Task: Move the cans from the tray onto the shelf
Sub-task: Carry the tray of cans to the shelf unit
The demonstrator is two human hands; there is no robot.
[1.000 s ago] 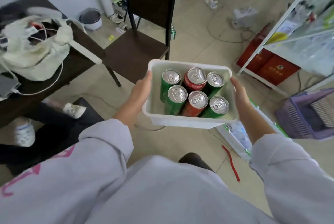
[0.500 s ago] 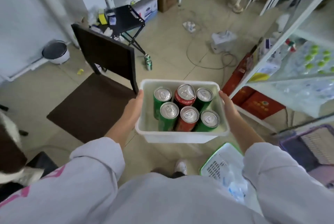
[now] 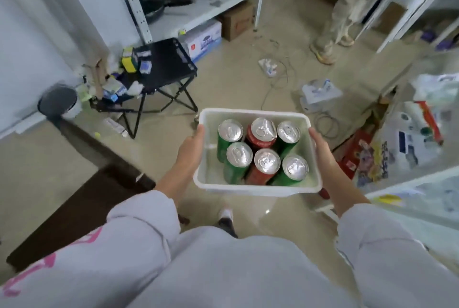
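Note:
A white plastic tray (image 3: 248, 187) hangs in front of my chest, carried level above the floor. My left hand (image 3: 190, 151) grips its left wall and my right hand (image 3: 321, 152) grips its right wall. Several upright cans stand inside in two rows: green cans (image 3: 229, 133) at the sides and two red cans (image 3: 263, 133) in the middle, all with silver tops. A white metal shelf (image 3: 407, 183) with packaged goods stands close on my right.
Another white shelf (image 3: 198, 13) with dark pans is at the back left. A black folding stool (image 3: 166, 64) with small boxes, a dark chair (image 3: 82, 208), floor cables (image 3: 278, 79) and cardboard boxes surround me. A person's legs (image 3: 342, 22) stand ahead right.
The view has swung away from the dark table and chair toward the shelves. The tray stays held in both hands, and the cans have not shifted.

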